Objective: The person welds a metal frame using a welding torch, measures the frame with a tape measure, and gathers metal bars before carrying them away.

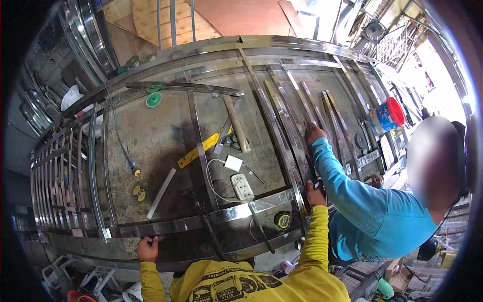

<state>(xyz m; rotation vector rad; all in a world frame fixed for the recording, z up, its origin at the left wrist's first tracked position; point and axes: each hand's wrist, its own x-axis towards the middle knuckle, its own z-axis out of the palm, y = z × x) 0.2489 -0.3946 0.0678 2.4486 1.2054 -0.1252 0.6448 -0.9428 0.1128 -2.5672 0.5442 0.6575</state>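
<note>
A large stainless steel gate frame lies flat across a work surface. My left hand grips its near rail at the lower left. My right hand holds one of the frame's upright bars at the right. Both my sleeves are yellow. A co-worker in a blue sleeve stands to my right, with one hand pressed on the same group of bars, a little farther along than my right hand.
Inside the frame lie a hammer, a yellow level, a white power strip, a tape measure and a green disc. A blue can with a red lid stands at the right. Plywood sheets lie beyond.
</note>
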